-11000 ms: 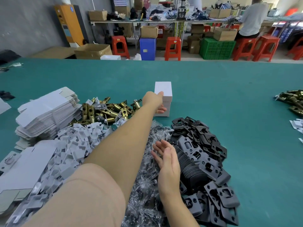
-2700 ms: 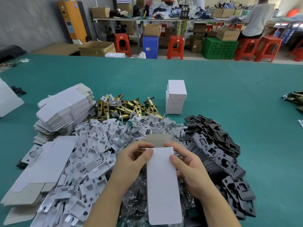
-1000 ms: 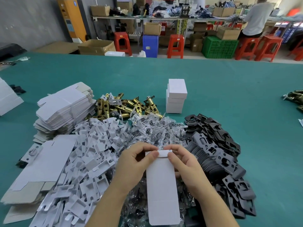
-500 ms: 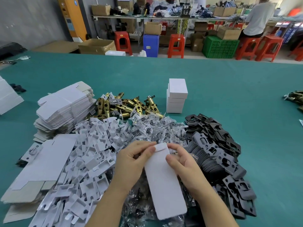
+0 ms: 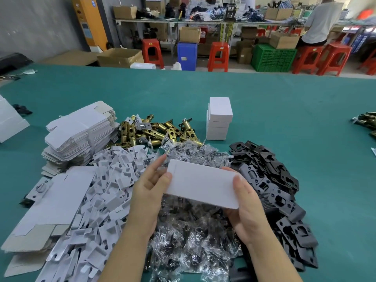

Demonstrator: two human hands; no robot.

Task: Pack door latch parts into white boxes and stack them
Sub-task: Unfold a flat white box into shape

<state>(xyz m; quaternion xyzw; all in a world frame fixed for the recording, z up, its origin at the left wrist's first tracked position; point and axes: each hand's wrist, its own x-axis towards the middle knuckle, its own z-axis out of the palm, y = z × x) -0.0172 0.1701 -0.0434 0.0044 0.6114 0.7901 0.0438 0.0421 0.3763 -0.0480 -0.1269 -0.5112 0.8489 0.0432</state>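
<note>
A closed white box [image 5: 202,185] lies crosswise between both hands, above the heap of clear screw bags [image 5: 189,226]. My left hand [image 5: 149,192] grips its left end, thumb on top. My right hand [image 5: 245,208] holds its right end, with the thumb on top and the fingers underneath. A stack of white boxes [image 5: 218,121] stands farther back on the green table [image 5: 284,110]. Brass latches [image 5: 154,131] are piled left of that stack, and black strike plates [image 5: 272,182] are heaped to the right.
Flat unfolded box blanks [image 5: 81,129] are stacked at the left, with white card inserts [image 5: 97,202] spread in front of them. More brass parts [image 5: 367,121] lie at the table's right edge. Red stools, crates and a seated person are beyond the far edge.
The box, held lengthwise with its end flap being tucked shut, has been turned crosswise. My hands now hold it by its two ends.
</note>
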